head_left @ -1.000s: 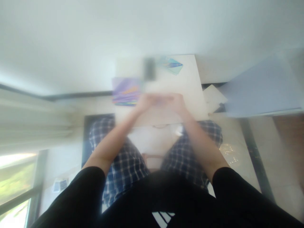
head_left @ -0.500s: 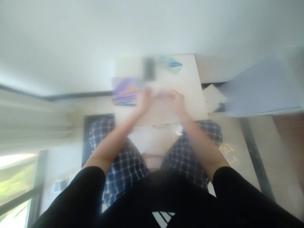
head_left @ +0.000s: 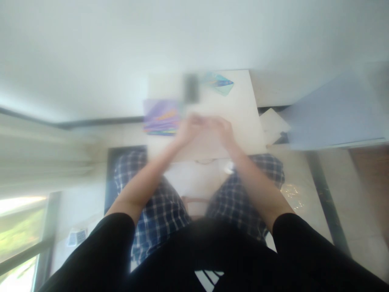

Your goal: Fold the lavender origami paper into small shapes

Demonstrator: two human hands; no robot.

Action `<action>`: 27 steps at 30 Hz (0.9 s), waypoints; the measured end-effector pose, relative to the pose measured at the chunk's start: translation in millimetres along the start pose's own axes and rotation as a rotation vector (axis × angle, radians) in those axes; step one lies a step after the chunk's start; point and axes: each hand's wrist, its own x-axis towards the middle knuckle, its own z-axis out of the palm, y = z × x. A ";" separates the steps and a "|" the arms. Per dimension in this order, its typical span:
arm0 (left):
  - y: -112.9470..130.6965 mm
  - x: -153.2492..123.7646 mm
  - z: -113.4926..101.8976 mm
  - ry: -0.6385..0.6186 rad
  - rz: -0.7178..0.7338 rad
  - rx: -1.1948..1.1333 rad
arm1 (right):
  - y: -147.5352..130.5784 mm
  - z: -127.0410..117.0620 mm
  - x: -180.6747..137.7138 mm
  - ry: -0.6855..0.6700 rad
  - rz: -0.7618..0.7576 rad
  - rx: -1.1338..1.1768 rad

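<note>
My left hand (head_left: 190, 129) and my right hand (head_left: 222, 129) meet at their fingertips above the front half of a small white table (head_left: 246, 134). Both are closed, with the fingers pinched together. A small purplish spot shows between them, too blurred to name. Just left of my left hand lies a purple sheet or packet (head_left: 161, 117) with orange and blue markings. Beyond the hands rests a dark rectangular object (head_left: 191, 88), also blurred. To its right is a light-blue, pointed, folded-looking piece (head_left: 223, 83) with a darker blue streak.
A white wall (head_left: 194, 36) rises right behind the table. On the right stand a large pale grey panel (head_left: 334, 113) and a white angular piece (head_left: 273, 123). My knees in checked trousers (head_left: 164, 202) flank the table's near side. A window (head_left: 21, 239) is at lower left.
My hands have come closer together, so their fingertips now meet. The purplish thing that showed in the gap between them is now mostly hidden. The things on the table have stayed put.
</note>
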 end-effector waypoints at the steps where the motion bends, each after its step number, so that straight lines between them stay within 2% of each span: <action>1: 0.1 -0.2 -0.1 0.005 0.007 0.006 | 0.0 0.1 -0.1 0.001 -0.001 -0.003; 16: 7.3 -5.7 -2.7 -0.046 0.097 0.026 | 1.8 -2.5 3.2 -0.020 -0.031 -0.014; 24: 4.9 -5.5 -1.7 -0.056 0.088 0.007 | 2.3 -2.1 2.7 0.057 -0.067 -0.094; 27: 7.2 -3.8 -1.8 -0.017 0.067 0.035 | -1.2 -2.7 1.7 0.096 -0.093 -0.111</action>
